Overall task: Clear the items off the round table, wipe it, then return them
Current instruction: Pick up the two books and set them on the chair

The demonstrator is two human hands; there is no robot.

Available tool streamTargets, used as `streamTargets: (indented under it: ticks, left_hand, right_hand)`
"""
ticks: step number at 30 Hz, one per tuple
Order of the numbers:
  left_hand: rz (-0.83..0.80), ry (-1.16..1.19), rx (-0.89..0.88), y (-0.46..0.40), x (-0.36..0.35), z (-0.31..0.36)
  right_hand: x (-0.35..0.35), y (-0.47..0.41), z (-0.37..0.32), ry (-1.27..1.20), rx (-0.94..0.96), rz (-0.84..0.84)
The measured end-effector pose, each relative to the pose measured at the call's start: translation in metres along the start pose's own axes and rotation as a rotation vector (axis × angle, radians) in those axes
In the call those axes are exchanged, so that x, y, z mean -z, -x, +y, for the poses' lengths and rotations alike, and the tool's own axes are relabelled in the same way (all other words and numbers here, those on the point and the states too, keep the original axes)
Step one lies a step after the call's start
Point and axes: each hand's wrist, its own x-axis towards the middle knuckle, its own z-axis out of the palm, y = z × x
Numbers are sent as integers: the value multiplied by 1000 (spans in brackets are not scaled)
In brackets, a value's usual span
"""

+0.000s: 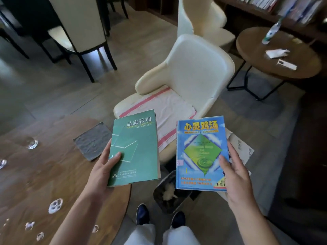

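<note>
At the far left, the round brown wooden table (53,174) fills the lower corner, its top dotted with bright light spots and glints. A square grey wiping cloth (92,141) lies flat on it near its far edge. Just right of the cloth, the left hand (102,171) holds a green paperback book with white Chinese lettering (136,149) above the table's rim, cover up; its grip is clamped on the book's lower left edge, thumb pressed on the cover and fingers hidden beneath.

Behind the books stands a cream upholstered armchair (194,68), and a white towel with pink stripes (166,112) is spread over its seat. Below the books, on the floor between table and chair, sits a dark waste bin holding crumpled pale paper (169,195), and the person's two dark shoes (142,213) show beneath it.

The right hand (238,184) holds a blue paperback book with yellow title and a green diamond picture (201,152), cover up, beside the green one but apart from it. Its grip is clamped on the right edge, thumb on the cover. Printed papers (242,147) poke out behind this book.

At upper right, well apart, a second small round wooden table on black legs (256,55) carries a blurred plastic bottle (271,31), a white crumpled tissue (277,53) and a small white flat object (286,64).
</note>
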Motion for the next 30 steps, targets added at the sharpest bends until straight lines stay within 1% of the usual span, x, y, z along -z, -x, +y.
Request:
streamTargets:
  ticks: [5,8,14,21,24,30]
  left_hand:
    - [-33,-36,6,-21,-33,7]
    - [-25,-19,-2,-32,-58,3]
    - [47,6,-39,-46,-125,-15]
    - [114,48,-103,-65,-201,-28]
    - [117,8,-116,-77,-222,-29]
    - [116,-86,-163,-106,-261,-26]
  right_hand:
    - [15,-31,-4,-14,-14,38]
    - [26,-60,-10,-19,-16,13]
    - [65,-131,-25,-27,-27,-79]
    - [115,-202,-52,-109,-45,-75]
    - [138,-218,-57,-122,-51,-40]
    - [176,-234,-54,-187,-4,59]
